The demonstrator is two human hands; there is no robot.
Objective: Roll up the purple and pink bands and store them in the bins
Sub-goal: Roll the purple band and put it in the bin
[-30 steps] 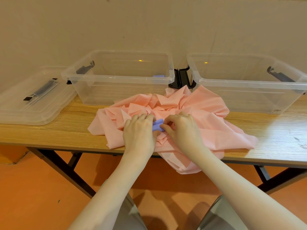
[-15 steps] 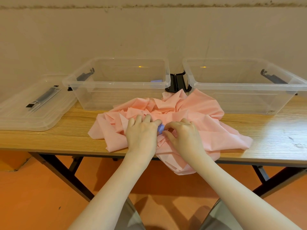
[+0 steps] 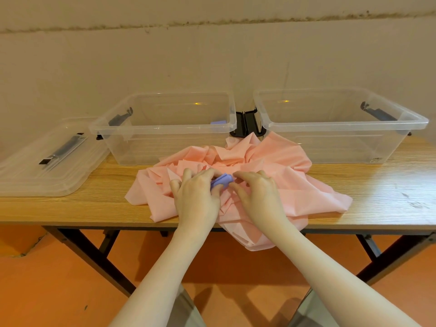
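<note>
A small rolled purple band (image 3: pixel 223 180) sits on top of a crumpled heap of pink bands (image 3: pixel 278 178) at the table's front edge. My left hand (image 3: pixel 197 195) grips the roll's left end with curled fingers. My right hand (image 3: pixel 258 193) pinches its right end. Most of the roll is hidden under my fingers. Part of the pink heap hangs over the table edge. Two clear bins stand behind: the left bin (image 3: pixel 165 125) holds a small purple roll (image 3: pixel 218 122) at its right wall, the right bin (image 3: pixel 337 125) looks empty.
A clear lid (image 3: pixel 44 161) with a dark handle lies flat on the wooden table (image 3: pixel 377 190) at the far left. Black latches (image 3: pixel 246 123) sit between the two bins. A wall stands close behind. The floor below is orange.
Both hands stayed on the purple roll and shifted slightly; more of the roll shows between them now than half a second ago. The camera tilted up a little.
</note>
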